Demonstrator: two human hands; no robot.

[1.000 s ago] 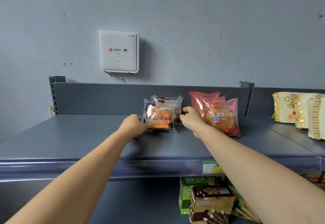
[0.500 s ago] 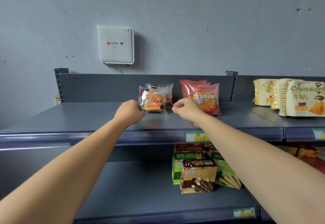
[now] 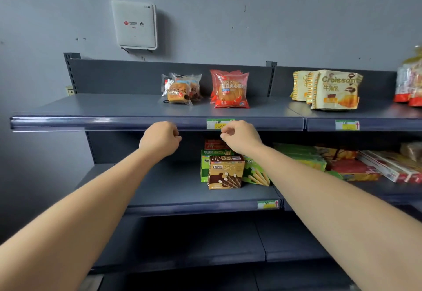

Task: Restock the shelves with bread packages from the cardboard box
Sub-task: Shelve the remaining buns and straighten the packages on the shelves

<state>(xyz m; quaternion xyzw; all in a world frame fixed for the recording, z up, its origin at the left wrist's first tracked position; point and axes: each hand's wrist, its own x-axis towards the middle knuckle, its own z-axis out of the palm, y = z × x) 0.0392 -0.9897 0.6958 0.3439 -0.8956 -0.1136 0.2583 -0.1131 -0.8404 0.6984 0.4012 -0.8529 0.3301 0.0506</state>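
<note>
Clear-wrapped toast bread packages (image 3: pixel 179 89) stand in a small cluster on the top shelf (image 3: pixel 114 108), left of red bean bread packages (image 3: pixel 230 89). My left hand (image 3: pixel 161 138) and my right hand (image 3: pixel 241 136) hover in front of the top shelf's front edge, below the packages and apart from them. Both hands are loosely curled with nothing in them. The cardboard box is out of view.
Yellow croissant bags (image 3: pixel 333 89) and red-white bags (image 3: pixel 408 85) fill the top shelf to the right. Biscuit-stick boxes (image 3: pixel 225 172) and flat snack boxes (image 3: pixel 376 167) sit on the middle shelf (image 3: pixel 173 194). A white router (image 3: pixel 134 24) hangs on the grey wall.
Both hands have let go of the toast package and drawn back and down from it to the shelf's front edge. The view has pulled back, showing lower shelves.
</note>
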